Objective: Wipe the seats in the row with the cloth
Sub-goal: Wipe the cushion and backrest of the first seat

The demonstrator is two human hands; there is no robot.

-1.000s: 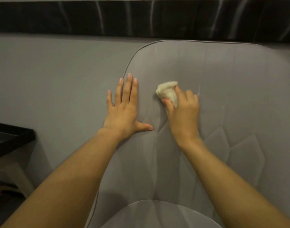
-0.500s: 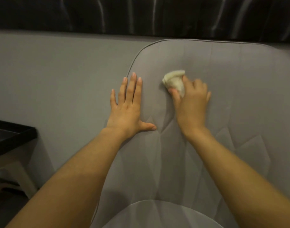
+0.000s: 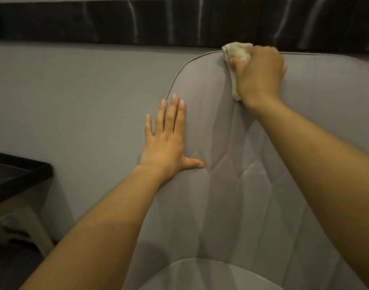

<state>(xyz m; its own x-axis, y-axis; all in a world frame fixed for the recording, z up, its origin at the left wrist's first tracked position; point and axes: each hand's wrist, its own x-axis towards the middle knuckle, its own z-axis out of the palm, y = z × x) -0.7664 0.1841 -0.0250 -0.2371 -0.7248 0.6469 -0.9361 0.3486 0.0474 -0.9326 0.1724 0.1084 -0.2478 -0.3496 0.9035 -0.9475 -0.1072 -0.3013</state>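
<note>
Head view: right grip [image 3: 261, 74] holds cloth [image 3: 237, 52] on backrest's [image 3: 221, 185] top edge.

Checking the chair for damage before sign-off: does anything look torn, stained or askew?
Nothing stands out. The chair back shows no tear or stain, and its stitched seams run even. The right hand grips the cloth at the top edge; the left hand lies flat on the back.

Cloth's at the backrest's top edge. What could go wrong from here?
The cloth, bunched in the right hand, sits at the top of the backrest; an upward stroke may slip over onto the dark wall band. The left hand lies flat on the backrest, so the patch under it may go unwiped.
</note>
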